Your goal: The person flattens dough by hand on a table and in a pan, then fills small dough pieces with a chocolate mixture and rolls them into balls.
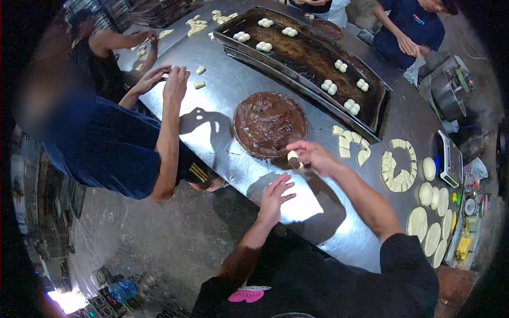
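Close to the lower right rim of a round dish of dark brown paste (269,123), my right hand (313,158) holds a small pale dough piece (292,156) with something dark at its lower side. The fingers are closed around it. My left hand (275,200) is just below, over the metal table (238,82), with its fingers apart and nothing in it. To the right of my right hand lie cut dough pieces (344,147), and beyond them a ring of dough slices (388,168).
A dark tray (297,59) with clusters of dough balls stands along the far side. Dough balls (426,194), flat dough rounds (417,223) and a scale (450,159) are at the right. A co-worker (122,143) stands close at the left; other people work farther off.
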Tool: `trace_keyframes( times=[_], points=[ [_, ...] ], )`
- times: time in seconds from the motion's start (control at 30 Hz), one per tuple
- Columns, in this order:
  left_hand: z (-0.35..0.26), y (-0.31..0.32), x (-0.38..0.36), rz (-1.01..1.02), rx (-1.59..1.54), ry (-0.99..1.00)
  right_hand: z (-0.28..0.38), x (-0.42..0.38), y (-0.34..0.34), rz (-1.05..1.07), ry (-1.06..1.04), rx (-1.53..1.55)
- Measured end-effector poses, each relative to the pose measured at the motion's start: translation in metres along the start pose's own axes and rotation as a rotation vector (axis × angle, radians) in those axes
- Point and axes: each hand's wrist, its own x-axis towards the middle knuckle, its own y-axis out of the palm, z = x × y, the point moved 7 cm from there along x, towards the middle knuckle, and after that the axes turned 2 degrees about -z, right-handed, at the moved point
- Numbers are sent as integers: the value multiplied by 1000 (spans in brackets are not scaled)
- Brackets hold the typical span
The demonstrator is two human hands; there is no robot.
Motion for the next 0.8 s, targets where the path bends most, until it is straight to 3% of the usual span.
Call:
trace_keyframes(
  times=[0.07, 0.17, 0.23, 0.3, 0.37, 0.47, 0.57, 0.63, 0.7, 0.77, 0.8],
  points=[
    [8, 27, -2, 46, -295, -106, -12, -37, 10, 10, 37, 257],
    [16, 43, -15, 3, -80, -52, -32, -89, 7, -62, 18, 476],
    [35, 45, -17, 91, 8, 19, -53, -115, -3, -134, 17, 585],
    [36, 56, -31, 36, -126, 51, -72, -137, -21, -281, -78, 764],
    [36, 76, -45, 42, -145, 42, -77, -162, -15, -282, -170, 785],
    [36, 102, -68, 69, 41, 81, -39, -224, -5, -746, -679, -451],
    [31, 108, -83, 83, 297, 234, -34, -246, 0, -803, -815, -647],
    [29, 105, -80, 170, 324, 337, -31, -254, -6, -810, -799, -575],
    [17, 100, -81, 244, 353, 442, -21, -250, -5, -605, -682, -662],
    [33, 102, -76, 473, -27, -60, -12, -243, -1, -602, -672, -678],
    [31, 100, -70, 533, 4, -42, -7, -238, 0, -632, -670, -694]
  ],
)
